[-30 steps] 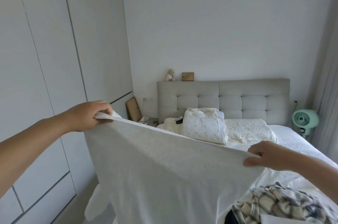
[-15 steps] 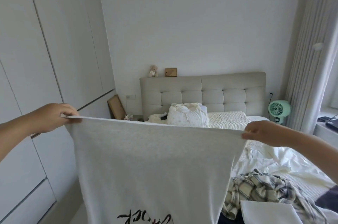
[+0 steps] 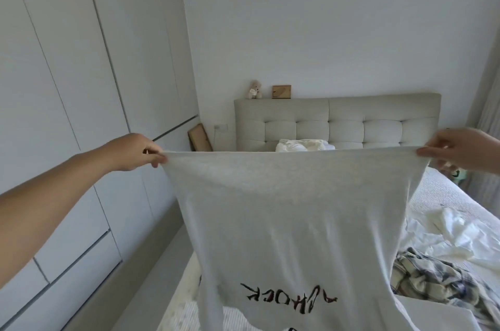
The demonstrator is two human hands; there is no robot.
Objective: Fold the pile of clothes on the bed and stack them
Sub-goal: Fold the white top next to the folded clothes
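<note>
A light grey T-shirt [image 3: 292, 211] hangs upside down in the air in front of me, its black printed lettering near the bottom of the view. My left hand [image 3: 135, 152] pinches its upper left corner and my right hand [image 3: 460, 150] pinches its upper right corner, stretching the hem taut between them. Behind the shirt on the bed [image 3: 460, 211], a plaid shirt [image 3: 433, 282] lies crumpled at lower right, with a white garment [image 3: 446, 233] beyond it. A folded white piece [image 3: 438, 314] shows at the bottom right edge.
Tall wardrobe doors [image 3: 67, 87] line the left side, with a narrow floor strip between them and the bed. The padded headboard [image 3: 338, 119] carries a small teddy bear [image 3: 254, 89] and a wooden frame [image 3: 281, 91]. Pillows [image 3: 303, 145] sit at the bed's head.
Both hands have raised the grey shirt and spread further apart, pulling its edge level and taut. More of the lettering has come into view and the camera has swung a little.
</note>
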